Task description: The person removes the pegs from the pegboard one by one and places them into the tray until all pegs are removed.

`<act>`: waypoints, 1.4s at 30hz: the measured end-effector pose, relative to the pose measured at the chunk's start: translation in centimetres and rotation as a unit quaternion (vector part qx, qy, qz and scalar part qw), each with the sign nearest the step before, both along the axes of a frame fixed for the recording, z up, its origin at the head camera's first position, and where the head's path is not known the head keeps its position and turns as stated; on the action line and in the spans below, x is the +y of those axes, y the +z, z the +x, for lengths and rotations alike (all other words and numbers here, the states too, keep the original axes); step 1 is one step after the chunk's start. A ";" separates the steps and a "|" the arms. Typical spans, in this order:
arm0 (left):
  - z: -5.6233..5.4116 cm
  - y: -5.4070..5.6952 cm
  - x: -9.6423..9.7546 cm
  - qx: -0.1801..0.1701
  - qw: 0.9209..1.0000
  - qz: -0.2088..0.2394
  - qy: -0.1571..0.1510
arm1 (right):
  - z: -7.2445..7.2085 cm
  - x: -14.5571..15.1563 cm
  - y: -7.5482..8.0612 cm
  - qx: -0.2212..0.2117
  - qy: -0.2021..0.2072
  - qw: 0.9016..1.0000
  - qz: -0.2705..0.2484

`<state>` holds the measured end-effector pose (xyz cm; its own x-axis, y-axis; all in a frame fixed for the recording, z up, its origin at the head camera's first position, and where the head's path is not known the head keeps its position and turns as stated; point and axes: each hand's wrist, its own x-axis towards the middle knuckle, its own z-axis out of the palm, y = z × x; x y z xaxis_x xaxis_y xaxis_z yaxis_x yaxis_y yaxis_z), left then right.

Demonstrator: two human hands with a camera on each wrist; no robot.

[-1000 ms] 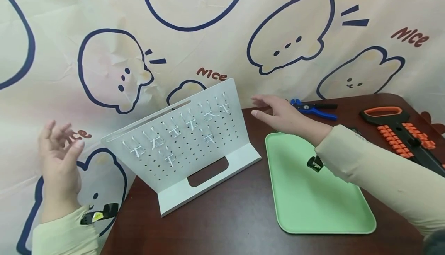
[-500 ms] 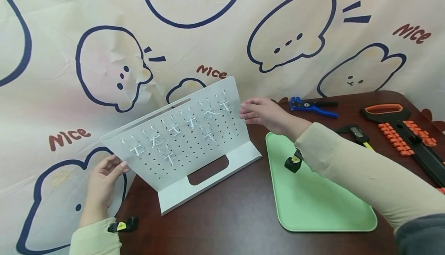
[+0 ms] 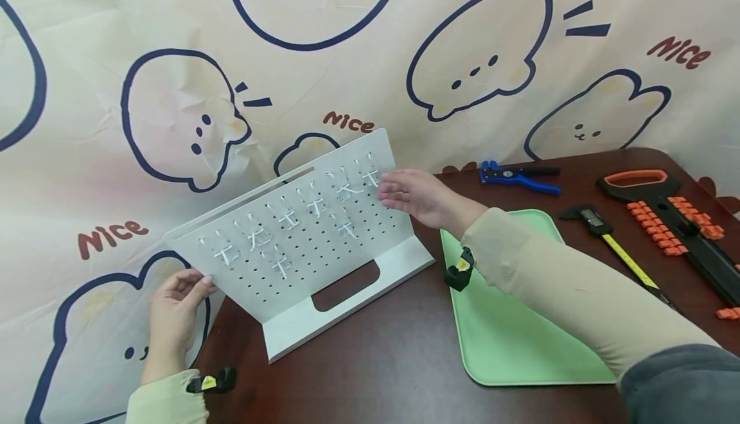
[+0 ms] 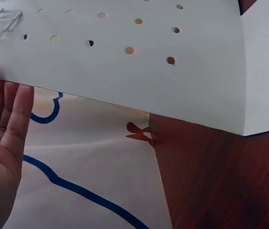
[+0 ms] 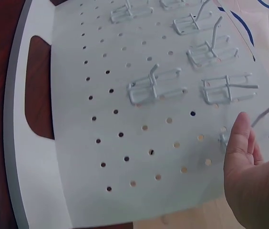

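A white perforated pegboard stand point(image 3: 315, 250) leans back on the table, with several white wire hooks point(image 3: 288, 220) fixed mostly along its upper part. My left hand point(image 3: 173, 321) pinches the board's left edge, thumb on the front and fingers behind it, as the left wrist view also shows. Over the right side of the board, my right hand point(image 3: 419, 198) hovers with loosely bent fingers beside the rightmost hook point(image 3: 370, 178). In the right wrist view its fingers point(image 5: 239, 143) partly cover that hook.
A light green tray point(image 3: 520, 347) lies right of the board, under my right forearm. Farther right are blue-handled pliers point(image 3: 517, 176), a digital caliper point(image 3: 595, 221) with a yellow scale, and a black rack with orange pieces point(image 3: 694, 238). A printed cloth hangs behind.
My left hand has come in from the left and taken hold of the board's left edge. My right hand has moved left from beside the board to its rightmost hook.
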<state>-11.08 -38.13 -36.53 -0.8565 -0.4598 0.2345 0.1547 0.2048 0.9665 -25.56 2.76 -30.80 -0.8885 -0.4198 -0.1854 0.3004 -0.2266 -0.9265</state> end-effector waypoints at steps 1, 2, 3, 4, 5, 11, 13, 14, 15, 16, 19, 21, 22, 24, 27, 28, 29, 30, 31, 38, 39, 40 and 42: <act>-0.1 0.0 0.1 -0.003 1.000 0.002 0.007 | 0.0 -0.2 0.0 -0.006 -0.004 1.000 -0.004; -0.1 -0.1 0.1 -0.004 1.000 0.004 0.013 | 0.0 -0.4 0.0 -0.011 -0.007 1.000 -0.009; -0.2 -0.1 0.2 -0.004 1.000 0.007 0.019 | 0.0 -0.6 0.0 -0.017 -0.009 1.000 -0.014; -0.2 -0.1 0.3 -0.004 1.000 0.008 0.024 | 0.0 -0.8 0.0 -0.022 -0.011 1.000 -0.019; -0.3 -0.1 0.4 -0.004 1.000 0.008 0.027 | 0.0 -1.0 0.0 -0.028 -0.013 0.999 -0.025; -0.6 -0.4 0.7 0.010 0.999 0.018 0.030 | 0.1 -1.8 0.1 -0.041 -0.023 0.998 -0.039; -0.7 -0.4 0.7 0.014 0.999 0.022 0.027 | 0.1 -1.8 0.1 -0.042 -0.028 0.998 -0.035; -0.7 -0.4 0.7 0.014 0.999 0.023 0.026 | 0.1 -1.8 0.2 -0.043 -0.030 0.998 -0.034; -0.7 -0.4 0.7 0.015 0.999 0.024 0.026 | 0.1 -1.9 0.2 -0.045 -0.032 0.998 -0.036; -0.7 -0.4 0.7 0.015 0.999 0.027 0.027 | 0.1 -1.9 0.2 -0.048 -0.033 0.998 -0.039; -0.8 -0.4 0.7 0.013 0.999 0.033 0.031 | 0.1 -2.1 0.1 -0.053 -0.035 0.997 -0.047; -0.8 -0.4 0.7 0.011 0.999 0.035 0.030 | 0.1 -2.2 0.0 -0.051 -0.036 0.997 -0.050; -0.8 -0.4 0.8 0.010 0.999 0.035 0.028 | 0.1 -2.2 -0.1 -0.050 -0.037 0.997 -0.051; -0.7 -0.5 0.7 0.003 0.999 0.025 0.026 | 0.3 -2.2 -0.3 -0.051 -0.035 0.996 -0.057; -0.3 -0.9 0.4 -0.009 0.999 0.011 0.028 | 0.8 -2.1 -0.6 -0.057 -0.020 0.996 -0.065; -0.1 -1.0 0.3 -0.013 0.999 0.008 0.032 | 1.0 -2.0 -0.7 -0.059 -0.017 0.996 -0.066; 0.0 -1.1 0.2 -0.016 0.999 0.006 0.034 | 1.1 -1.8 -0.7 -0.059 -0.016 0.996 -0.065; 0.1 -1.2 0.1 -0.016 0.999 0.006 0.035 | 1.2 -1.5 -0.8 -0.056 -0.015 0.996 -0.062; 0.2 -1.3 0.1 -0.016 0.999 0.009 0.036 | 1.2 -1.1 -0.8 -0.050 -0.018 0.997 -0.057; -0.1 -0.9 0.2 -0.018 0.999 -0.004 0.042 | 0.4 4.2 -1.8 0.019 -0.053 0.998 0.035; -0.2 -0.9 0.2 -0.016 0.999 -0.003 0.044 | 0.3 5.0 -2.3 0.027 -0.055 0.997 0.055; -0.3 -0.9 0.2 -0.013 0.999 0.001 0.044 | 0.2 5.9 -2.8 0.034 -0.055 0.995 0.075; -0.3 -0.8 0.2 -0.007 0.999 0.010 0.045 | 0.0 7.6 -4.1 0.046 -0.058 0.991 0.108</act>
